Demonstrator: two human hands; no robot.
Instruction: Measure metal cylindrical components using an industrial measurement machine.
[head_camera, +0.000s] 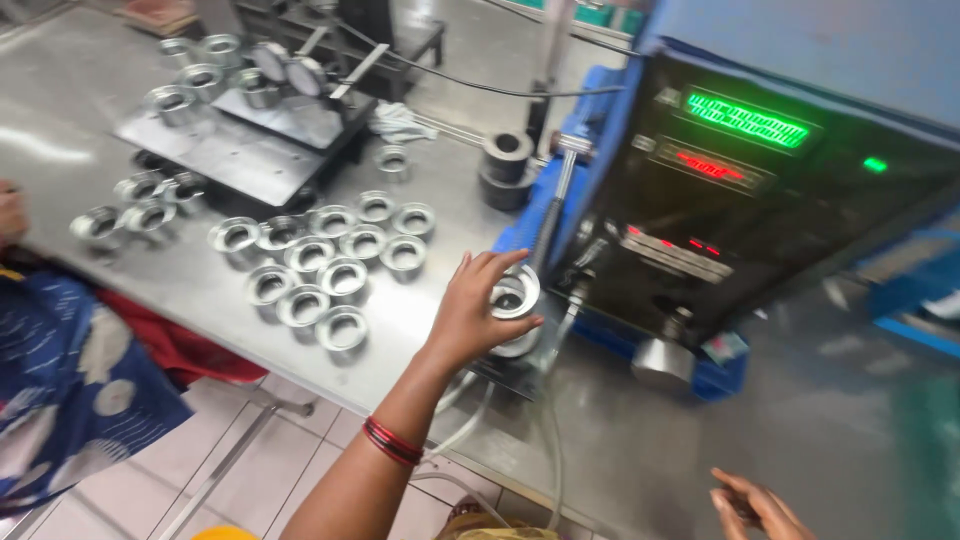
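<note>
Left hand (470, 315) clamped around a shiny metal ring (515, 296), held at the fixture (520, 350) in front of the black test machine (740, 200) with green and red displays. Right hand (755, 505) low at the frame's edge, fingers loosely curled, apparently holding nothing. More rings (330, 260) clustered on the steel surface (80, 130). Best seated square and flat, fingers kept clear of the probe.
</note>
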